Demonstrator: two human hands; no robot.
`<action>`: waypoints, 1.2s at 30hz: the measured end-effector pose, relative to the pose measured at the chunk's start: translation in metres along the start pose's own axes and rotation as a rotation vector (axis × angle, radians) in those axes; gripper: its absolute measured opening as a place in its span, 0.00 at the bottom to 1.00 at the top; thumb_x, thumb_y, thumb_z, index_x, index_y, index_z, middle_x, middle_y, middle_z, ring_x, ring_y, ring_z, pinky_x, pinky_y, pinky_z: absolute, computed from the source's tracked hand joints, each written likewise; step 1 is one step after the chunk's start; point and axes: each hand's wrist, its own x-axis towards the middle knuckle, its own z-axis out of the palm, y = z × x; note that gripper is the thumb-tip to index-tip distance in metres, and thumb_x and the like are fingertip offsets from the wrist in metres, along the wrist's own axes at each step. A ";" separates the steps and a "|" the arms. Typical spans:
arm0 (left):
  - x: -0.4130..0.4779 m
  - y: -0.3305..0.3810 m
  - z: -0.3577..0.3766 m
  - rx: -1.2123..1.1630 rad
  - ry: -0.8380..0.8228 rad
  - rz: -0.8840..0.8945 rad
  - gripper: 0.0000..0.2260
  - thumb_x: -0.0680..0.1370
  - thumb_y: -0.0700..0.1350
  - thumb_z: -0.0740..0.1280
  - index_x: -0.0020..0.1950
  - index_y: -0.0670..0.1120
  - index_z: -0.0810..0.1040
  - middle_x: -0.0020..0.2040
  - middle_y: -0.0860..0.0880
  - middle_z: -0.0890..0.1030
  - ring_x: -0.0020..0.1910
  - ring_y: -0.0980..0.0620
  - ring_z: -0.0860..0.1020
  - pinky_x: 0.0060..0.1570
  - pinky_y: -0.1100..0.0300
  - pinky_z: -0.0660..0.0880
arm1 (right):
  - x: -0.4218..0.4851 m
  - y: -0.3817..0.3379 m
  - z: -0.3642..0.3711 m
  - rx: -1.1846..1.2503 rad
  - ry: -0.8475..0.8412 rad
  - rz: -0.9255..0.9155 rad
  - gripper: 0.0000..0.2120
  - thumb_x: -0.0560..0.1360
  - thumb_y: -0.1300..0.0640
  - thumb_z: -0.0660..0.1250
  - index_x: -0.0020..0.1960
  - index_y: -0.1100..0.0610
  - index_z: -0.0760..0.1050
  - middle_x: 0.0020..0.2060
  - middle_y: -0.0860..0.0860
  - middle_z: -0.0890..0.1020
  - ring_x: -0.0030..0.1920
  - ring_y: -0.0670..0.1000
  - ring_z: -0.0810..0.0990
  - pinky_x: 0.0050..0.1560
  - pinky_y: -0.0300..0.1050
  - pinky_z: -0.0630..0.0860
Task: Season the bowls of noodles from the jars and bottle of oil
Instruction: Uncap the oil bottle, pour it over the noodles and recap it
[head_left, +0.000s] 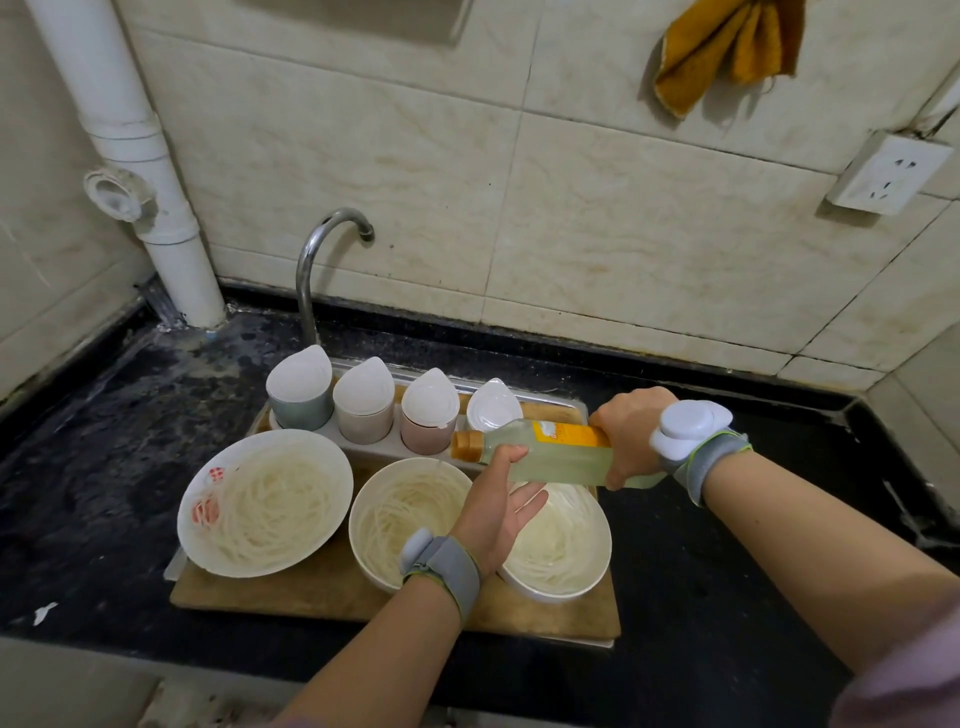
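Note:
Three white bowls of pale noodles stand on a wooden board (322, 592): a wide left bowl (265, 501), a middle bowl (410, 519) and a right bowl (561, 545). My right hand (626, 439) grips the base end of a clear oil bottle (550, 452) with an orange label, tipped on its side, brown neck pointing left over the middle bowl. A thin stream seems to fall from the neck. My left hand (498, 506) steadies the bottle from below, thumb on its shoulder, fingers spread. Behind stand several lidded seasoning jars (363, 400) in a row.
The board lies across a steel sink, its rim (545, 397) showing behind the jars. A curved tap (317, 260) rises at the back. Black stone counter (104, 441) surrounds it. A white pipe (135, 156), a wall socket (888, 174) and a hanging yellow cloth (727, 47) line the tiled wall.

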 end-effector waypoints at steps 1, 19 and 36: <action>0.000 0.000 0.000 0.004 -0.001 0.001 0.18 0.74 0.48 0.67 0.63 0.49 0.74 0.65 0.44 0.78 0.62 0.45 0.78 0.60 0.55 0.75 | 0.000 0.000 0.000 0.004 -0.001 0.000 0.27 0.60 0.36 0.72 0.54 0.48 0.76 0.45 0.48 0.81 0.44 0.53 0.81 0.46 0.47 0.79; -0.013 0.040 -0.015 0.257 0.094 0.214 0.08 0.73 0.51 0.69 0.50 0.51 0.77 0.51 0.45 0.82 0.50 0.50 0.83 0.51 0.59 0.80 | 0.008 -0.022 -0.025 0.112 0.079 -0.082 0.22 0.59 0.34 0.71 0.43 0.46 0.71 0.39 0.47 0.79 0.41 0.53 0.79 0.43 0.46 0.77; -0.039 0.090 -0.074 0.181 0.313 0.326 0.03 0.78 0.47 0.66 0.48 0.51 0.79 0.52 0.43 0.83 0.51 0.45 0.82 0.57 0.52 0.78 | 0.042 -0.095 -0.080 0.022 0.156 -0.233 0.26 0.57 0.34 0.71 0.49 0.49 0.78 0.42 0.49 0.83 0.43 0.55 0.82 0.44 0.45 0.78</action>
